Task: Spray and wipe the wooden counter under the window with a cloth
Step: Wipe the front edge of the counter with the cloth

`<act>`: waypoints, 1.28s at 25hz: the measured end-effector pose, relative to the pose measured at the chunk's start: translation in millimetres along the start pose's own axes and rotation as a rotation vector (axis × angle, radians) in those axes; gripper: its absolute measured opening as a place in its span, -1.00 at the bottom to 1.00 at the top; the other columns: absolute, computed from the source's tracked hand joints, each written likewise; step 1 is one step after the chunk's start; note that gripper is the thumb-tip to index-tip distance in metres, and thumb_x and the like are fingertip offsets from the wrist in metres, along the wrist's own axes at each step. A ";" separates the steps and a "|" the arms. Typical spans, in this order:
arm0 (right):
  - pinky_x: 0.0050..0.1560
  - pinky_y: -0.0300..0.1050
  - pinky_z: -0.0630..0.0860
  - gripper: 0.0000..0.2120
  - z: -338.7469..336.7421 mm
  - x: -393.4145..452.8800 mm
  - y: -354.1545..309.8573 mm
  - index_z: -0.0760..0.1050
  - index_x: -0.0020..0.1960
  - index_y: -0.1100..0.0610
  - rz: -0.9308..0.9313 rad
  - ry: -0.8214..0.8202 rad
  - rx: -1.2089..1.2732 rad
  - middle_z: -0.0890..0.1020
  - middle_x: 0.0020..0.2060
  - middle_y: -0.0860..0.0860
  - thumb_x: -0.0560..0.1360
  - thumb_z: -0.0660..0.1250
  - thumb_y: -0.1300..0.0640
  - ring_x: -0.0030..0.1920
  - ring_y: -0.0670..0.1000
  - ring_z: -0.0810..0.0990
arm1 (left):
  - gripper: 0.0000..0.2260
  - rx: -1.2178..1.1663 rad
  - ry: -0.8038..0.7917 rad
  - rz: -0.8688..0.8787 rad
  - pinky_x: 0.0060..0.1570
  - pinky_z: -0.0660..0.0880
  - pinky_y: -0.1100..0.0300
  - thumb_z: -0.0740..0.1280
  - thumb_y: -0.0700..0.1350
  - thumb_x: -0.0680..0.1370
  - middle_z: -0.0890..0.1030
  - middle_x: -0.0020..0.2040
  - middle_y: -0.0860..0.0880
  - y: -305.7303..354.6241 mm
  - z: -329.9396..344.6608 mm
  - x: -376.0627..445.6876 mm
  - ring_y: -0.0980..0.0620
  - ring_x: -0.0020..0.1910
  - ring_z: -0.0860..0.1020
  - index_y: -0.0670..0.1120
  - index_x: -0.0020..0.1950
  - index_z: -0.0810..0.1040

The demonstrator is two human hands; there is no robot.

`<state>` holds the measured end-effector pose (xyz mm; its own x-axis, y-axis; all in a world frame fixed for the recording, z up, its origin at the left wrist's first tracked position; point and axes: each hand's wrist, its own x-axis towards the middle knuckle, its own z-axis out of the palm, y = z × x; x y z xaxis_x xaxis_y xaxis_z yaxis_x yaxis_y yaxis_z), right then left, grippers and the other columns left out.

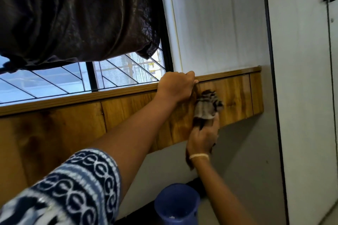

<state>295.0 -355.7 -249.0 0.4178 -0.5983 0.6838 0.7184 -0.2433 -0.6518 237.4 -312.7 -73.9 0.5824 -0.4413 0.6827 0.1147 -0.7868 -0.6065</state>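
Wooden counter (236, 95): right hand (202, 138) grips cloth (208, 106); left hand (175, 86) grips edge.

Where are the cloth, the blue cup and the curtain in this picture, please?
cloth (208, 105), head view, on its bunched middle against the wood panel.
blue cup (176, 202), head view, on its near wall.
curtain (78, 14), head view, on its dark folds above the window.

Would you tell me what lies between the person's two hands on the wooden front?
In the head view, only bare wood panel and the top of the cloth lie between the left hand and right hand.
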 end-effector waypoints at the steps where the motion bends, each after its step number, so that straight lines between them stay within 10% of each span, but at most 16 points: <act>1: 0.42 0.13 0.29 -0.53 0.8 -20.1 -2.1 0.39 0.36 0.35 -0.136 -0.075 -0.021 0.40 0.36 0.32 0.52 0.12 0.16 0.39 0.27 0.36 | -0.66 -0.009 -0.017 0.005 -0.29 0.26 0.07 -0.01 0.04 0.67 0.61 -0.02 -0.16 0.2 -1.2 -1.2 -0.22 -0.11 0.58 -0.15 0.19 0.40; 4: 0.46 0.09 0.20 -0.51 -8.9 7.4 14.4 0.36 0.37 0.40 -0.258 -0.108 -0.123 0.33 0.39 0.37 0.48 0.09 0.25 0.43 0.30 0.30 | -0.62 0.023 -0.016 0.097 -0.20 0.34 0.03 -0.01 0.01 0.65 0.54 0.17 -0.16 -16.1 2.9 -20.8 -0.19 0.03 0.56 -0.15 0.36 0.34; 8: 0.49 -0.01 0.10 -0.57 -29.5 102.1 43.4 0.28 0.44 0.35 0.381 0.101 -0.095 0.24 0.47 0.31 0.60 0.15 0.25 0.47 0.27 0.23 | -0.47 0.137 0.036 0.192 0.30 0.34 -0.09 -0.01 0.10 0.60 0.34 0.48 -0.17 -79.2 1.5 -107.8 -0.18 0.41 0.37 -0.09 0.54 0.21; 11: 0.47 -0.01 0.11 -0.59 -24.0 103.7 26.3 0.36 0.36 0.40 0.507 0.116 -0.087 0.25 0.46 0.32 0.63 0.12 0.15 0.47 0.28 0.22 | -0.42 0.215 0.040 0.186 0.46 0.12 -0.13 0.04 0.16 0.59 0.11 0.57 -0.11 -131.3 -11.8 -185.9 -0.11 0.55 0.11 -0.06 0.57 0.10; 20: 0.39 0.16 0.29 -0.54 55.2 -91.5 -163.7 0.40 0.37 0.26 -0.344 -0.136 0.027 0.42 0.37 0.29 0.51 0.18 0.10 0.38 0.31 0.38 | -0.37 0.213 -0.003 -0.153 0.44 0.13 -0.21 0.10 0.19 0.56 0.11 0.57 -0.10 -206.1 -35.5 -328.3 -0.09 0.55 0.09 -0.07 0.56 0.15; 32: 0.44 0.19 0.19 -0.52 102.5 -214.2 -274.4 0.45 0.33 0.20 -0.633 -0.316 0.004 0.40 0.40 0.25 0.41 0.32 0.18 0.47 0.26 0.26 | -0.29 0.096 -0.083 -0.745 0.47 0.05 -0.13 0.05 0.24 0.54 -0.05 0.60 -0.06 -301.5 -76.3 -516.2 -0.06 0.57 -0.05 -0.09 0.58 -0.01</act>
<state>65.4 -82.5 -183.0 0.0596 -0.0925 0.9939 0.8785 -0.4680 -0.0962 -159.3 119.4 -212.3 0.3819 0.2296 0.8952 0.5692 -0.8216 -0.0321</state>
